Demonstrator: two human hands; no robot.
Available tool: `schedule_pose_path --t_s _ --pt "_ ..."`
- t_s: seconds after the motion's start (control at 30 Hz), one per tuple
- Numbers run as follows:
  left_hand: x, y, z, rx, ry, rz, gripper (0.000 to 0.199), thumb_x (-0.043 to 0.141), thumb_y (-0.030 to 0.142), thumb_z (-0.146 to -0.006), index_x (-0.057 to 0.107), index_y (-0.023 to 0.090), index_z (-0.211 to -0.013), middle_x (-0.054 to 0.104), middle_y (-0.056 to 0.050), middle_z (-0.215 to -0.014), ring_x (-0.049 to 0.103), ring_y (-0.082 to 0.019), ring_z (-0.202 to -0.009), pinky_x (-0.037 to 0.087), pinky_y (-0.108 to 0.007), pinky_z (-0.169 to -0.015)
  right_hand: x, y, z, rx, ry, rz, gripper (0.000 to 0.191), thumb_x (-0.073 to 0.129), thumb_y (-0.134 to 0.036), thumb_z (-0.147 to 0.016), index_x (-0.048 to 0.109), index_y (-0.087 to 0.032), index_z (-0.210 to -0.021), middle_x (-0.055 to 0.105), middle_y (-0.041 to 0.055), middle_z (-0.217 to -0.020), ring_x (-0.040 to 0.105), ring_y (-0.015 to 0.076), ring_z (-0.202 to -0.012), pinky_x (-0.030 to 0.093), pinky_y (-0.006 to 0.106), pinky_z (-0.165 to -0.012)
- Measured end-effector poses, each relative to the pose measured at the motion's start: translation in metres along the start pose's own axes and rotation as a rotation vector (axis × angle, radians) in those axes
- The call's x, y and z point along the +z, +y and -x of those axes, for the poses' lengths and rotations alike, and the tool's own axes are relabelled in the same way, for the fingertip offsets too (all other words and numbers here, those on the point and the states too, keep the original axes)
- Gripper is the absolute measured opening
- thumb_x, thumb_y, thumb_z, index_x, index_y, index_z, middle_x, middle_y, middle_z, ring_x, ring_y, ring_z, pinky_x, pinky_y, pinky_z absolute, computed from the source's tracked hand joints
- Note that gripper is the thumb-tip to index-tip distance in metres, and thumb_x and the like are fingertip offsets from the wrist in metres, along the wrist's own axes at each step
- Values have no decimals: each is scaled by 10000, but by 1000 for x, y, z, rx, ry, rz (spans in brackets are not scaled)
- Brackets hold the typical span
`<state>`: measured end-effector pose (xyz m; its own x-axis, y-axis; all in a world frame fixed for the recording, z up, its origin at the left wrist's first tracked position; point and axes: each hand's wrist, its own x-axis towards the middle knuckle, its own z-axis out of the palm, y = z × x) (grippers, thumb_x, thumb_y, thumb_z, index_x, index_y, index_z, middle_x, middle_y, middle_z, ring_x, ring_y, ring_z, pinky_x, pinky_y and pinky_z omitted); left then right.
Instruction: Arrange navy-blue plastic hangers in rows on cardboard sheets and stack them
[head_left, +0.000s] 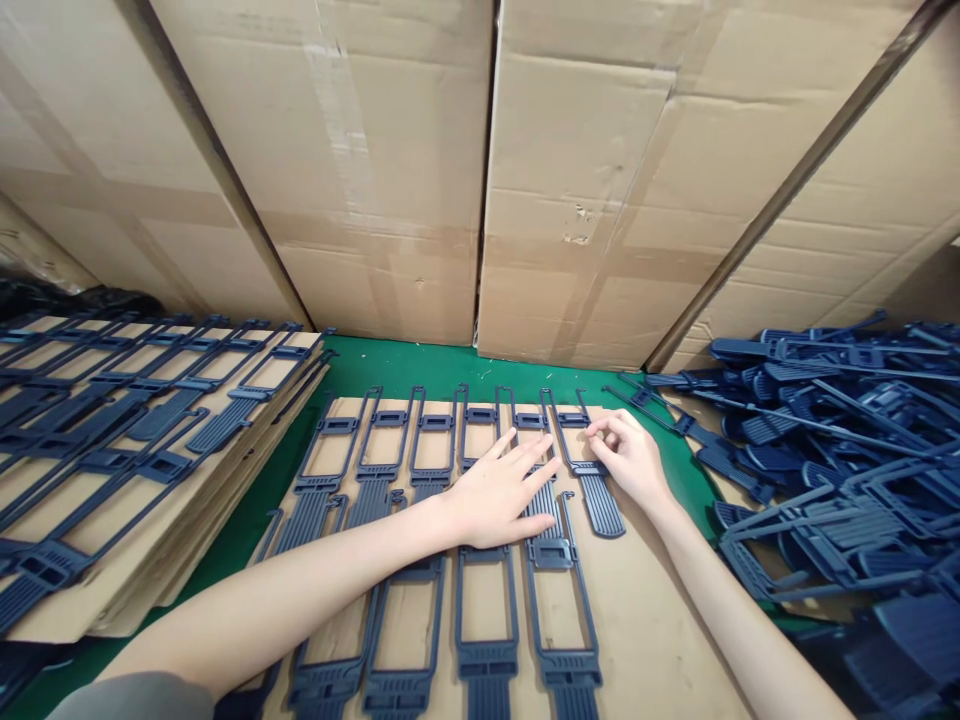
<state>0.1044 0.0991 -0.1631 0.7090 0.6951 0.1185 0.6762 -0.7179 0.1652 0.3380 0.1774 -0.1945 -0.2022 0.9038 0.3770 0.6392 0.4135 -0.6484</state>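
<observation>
Dark blue plastic frames, each with a rectangular opening, hooked ends and a ribbed paddle, lie in two rows on a cardboard sheet (pixel 645 620). My left hand (pixel 495 495) is spread palm down across the upper row, fingers apart, covering parts of several frames. At the right end of that row, my right hand (pixel 626 450) has its fingers curled in a pinch at the side bar of the last plastic frame (pixel 602 503). The fingertips hide the exact contact. Below my left hand, another plastic frame (pixel 555 555) of the lower row lies flat.
At left stands a layered stack of cardboard sheets (pixel 180 530) with similar frames on top. A tangled heap of loose blue frames (pixel 847 430) lies at right. Large cardboard boxes (pixel 570 200) form a wall behind the green table surface (pixel 405 362).
</observation>
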Motion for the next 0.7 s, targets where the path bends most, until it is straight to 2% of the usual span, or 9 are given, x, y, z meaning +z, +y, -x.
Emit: schedule_pose_path --t_s 0.27,0.57,0.7 --pt "4 -2 1 10 24 2 676 351 547 -947 286 118 -1466 193 -181 -1547 141 -273 -1448 59 -500 -1169 2 3 0 7 -9 23 183 523 -326 -797 660 -205 -790 560 12 -802 492 125 -550 397 285 -591" --pt "3 3 4 -21 32 -9 674 360 553 -945 337 94 -1439 245 -200 -1530 194 -271 -1436 69 -474 -1169 4 8 1 -10 -6 34 230 506 -383 -835 642 -202 -871 604 29 -847 510 143 -556 423 302 -584" --pt "4 3 6 -16 38 -15 679 333 570 -946 332 106 -1442 221 -189 -1540 197 -273 -1435 70 -485 -1165 1 10 -5 9 -64 49 285 507 -445 -847 648 -198 -865 630 46 -871 519 149 -533 440 326 -576"
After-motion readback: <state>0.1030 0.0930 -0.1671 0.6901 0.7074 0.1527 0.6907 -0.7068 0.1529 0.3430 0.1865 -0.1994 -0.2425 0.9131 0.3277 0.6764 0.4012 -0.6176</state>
